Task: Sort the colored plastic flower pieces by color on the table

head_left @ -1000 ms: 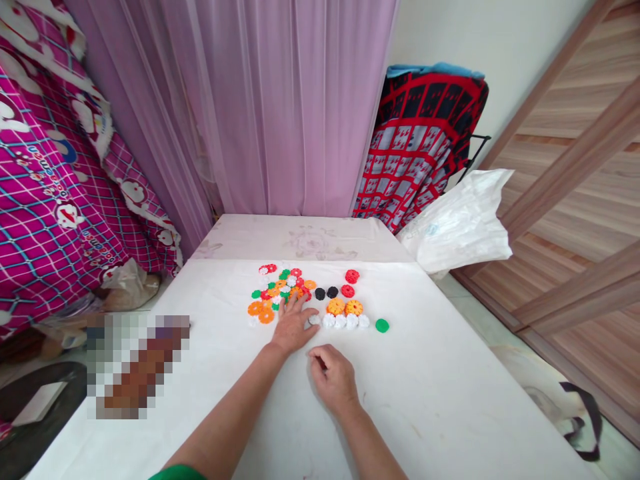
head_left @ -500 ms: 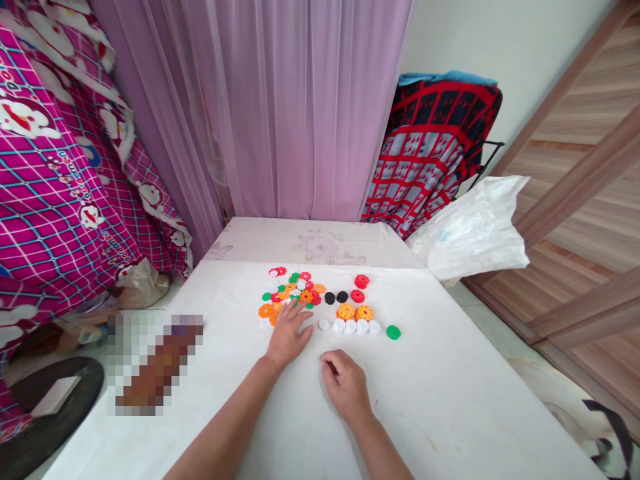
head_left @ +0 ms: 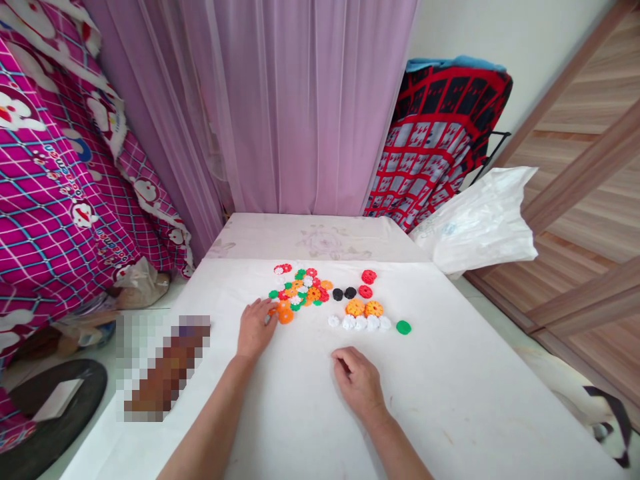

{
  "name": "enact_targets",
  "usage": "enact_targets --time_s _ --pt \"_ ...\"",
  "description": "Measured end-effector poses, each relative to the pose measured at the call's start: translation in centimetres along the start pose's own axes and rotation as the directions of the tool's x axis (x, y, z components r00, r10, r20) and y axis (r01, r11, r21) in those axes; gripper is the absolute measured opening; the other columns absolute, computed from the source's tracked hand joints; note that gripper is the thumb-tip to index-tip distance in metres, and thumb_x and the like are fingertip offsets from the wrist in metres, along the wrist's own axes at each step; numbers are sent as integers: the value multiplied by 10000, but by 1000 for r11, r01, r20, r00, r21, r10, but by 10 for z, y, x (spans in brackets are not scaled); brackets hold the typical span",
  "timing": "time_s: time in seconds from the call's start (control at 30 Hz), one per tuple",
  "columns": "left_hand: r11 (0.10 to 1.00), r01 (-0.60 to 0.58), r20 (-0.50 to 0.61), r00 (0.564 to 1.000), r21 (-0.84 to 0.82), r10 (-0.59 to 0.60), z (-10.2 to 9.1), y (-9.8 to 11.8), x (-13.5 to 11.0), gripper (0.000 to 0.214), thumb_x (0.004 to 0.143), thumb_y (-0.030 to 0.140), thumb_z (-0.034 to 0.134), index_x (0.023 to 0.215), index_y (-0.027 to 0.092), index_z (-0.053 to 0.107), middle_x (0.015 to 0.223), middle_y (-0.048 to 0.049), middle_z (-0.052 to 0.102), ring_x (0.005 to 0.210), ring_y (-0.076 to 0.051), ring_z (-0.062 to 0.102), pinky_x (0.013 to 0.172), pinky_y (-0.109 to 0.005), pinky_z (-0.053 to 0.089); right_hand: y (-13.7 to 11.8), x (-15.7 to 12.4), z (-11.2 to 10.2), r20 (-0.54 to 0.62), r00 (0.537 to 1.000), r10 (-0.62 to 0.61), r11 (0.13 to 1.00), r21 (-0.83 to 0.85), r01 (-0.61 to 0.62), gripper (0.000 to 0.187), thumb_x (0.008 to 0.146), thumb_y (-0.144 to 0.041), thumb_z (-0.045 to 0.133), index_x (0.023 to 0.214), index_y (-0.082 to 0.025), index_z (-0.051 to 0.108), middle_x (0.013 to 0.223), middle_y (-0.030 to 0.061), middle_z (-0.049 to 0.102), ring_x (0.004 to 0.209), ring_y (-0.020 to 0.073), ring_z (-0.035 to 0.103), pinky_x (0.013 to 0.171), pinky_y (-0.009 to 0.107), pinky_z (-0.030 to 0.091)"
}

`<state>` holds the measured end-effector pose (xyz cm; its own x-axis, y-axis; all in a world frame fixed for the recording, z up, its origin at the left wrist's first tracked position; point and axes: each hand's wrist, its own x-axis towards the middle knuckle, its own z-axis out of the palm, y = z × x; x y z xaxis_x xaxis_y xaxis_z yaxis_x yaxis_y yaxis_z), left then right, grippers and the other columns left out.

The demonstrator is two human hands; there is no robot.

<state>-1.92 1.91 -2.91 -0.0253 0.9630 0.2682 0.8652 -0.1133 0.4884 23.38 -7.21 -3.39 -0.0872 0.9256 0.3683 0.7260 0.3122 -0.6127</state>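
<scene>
Over the left edge of a loose pile of flower-shaped plastic discs (head_left: 300, 287), my left hand (head_left: 257, 328) lies palm down, fingers apart. Its fingertips and thumb are beside orange discs (head_left: 285, 314), some partly covered by the hand. My right hand (head_left: 359, 381) rests loosely curled on the table nearer to me, with no object visible in it. Beyond it is a row of white discs (head_left: 361, 323), with two orange discs (head_left: 365, 308) behind. Two black discs (head_left: 344, 293) and a few red discs (head_left: 368, 283) lie farther back. A green disc (head_left: 403, 327) sits to the right.
A white cloth covers the table (head_left: 300, 413). A white plastic bag (head_left: 480, 223) stands at its right edge. Purple curtains (head_left: 310, 107) hang behind, and a pink patterned cloth (head_left: 65, 180) hangs at left. A blurred-out patch covers something on the table's left side.
My left hand has moved left, from the front of the pile to its left edge by the orange discs. My right hand stays curled on the table. The view has shifted slightly.
</scene>
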Motion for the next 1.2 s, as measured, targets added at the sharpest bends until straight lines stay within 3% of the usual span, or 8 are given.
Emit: enact_targets --time_s 0.13,0.27,0.43,0.6,0.8,0.97,1.2 --pt "995 -98 91 991 -23 100 -4 6 -4 261 859 308 504 1027 305 704 1292 -18 629 1270 -273 505 1103 -541 323 -1 0 0 1 1000 1 1000 -24 -1 210 820 -154 441 829 -213 642 783 15 649 726 138 599 700 241 437" --pt "980 -177 82 979 -90 184 -2 4 -9 311 860 303 496 1115 261 671 1228 -48 665 1181 -229 574 1064 -435 412 -1 0 2 -10 1000 12 998 -66 -13 213 818 -158 438 818 -216 644 770 8 644 712 132 594 682 235 422" --pt "998 -58 -63 996 38 61 3 2 -16 386 802 389 586 1131 197 645 1327 -118 582 1242 -296 514 1062 -462 412 -18 21 17 55 995 85 984 -161 -75 244 824 -183 467 981 -226 649 835 5 662 679 126 596 641 233 412" --pt "997 -54 -41 998 53 56 3 0 -15 343 806 422 579 1062 207 657 1291 -104 607 1227 -293 521 1054 -463 412 -60 67 40 197 960 200 942 -309 -133 403 839 -317 551 1219 -185 547 1060 91 635 897 200 633 704 278 454" --pt "997 -68 -48 996 29 69 6 -7 -12 329 822 397 533 1077 226 650 1265 -82 628 1214 -273 534 1052 -458 408 -77 97 57 230 922 312 894 -400 -203 355 834 -422 565 1069 -159 598 1072 122 607 886 234 650 706 319 480" --pt "997 -43 -57 997 61 46 9 -8 -13 421 825 421 515 1162 186 612 1338 -124 570 1281 -300 471 1068 -471 386 -76 101 60 235 911 338 882 -416 -220 371 802 -393 596 1069 -136 597 1085 148 615 897 248 653 718 332 494" --pt "997 3 -71 997 79 2 9 -5 -14 375 796 429 560 1083 194 618 1375 -135 529 1333 -330 406 1084 -480 361 -72 101 64 201 917 344 886 -394 -245 335 792 -372 616 1037 -146 585 1051 145 628 895 239 652 724 324 488"
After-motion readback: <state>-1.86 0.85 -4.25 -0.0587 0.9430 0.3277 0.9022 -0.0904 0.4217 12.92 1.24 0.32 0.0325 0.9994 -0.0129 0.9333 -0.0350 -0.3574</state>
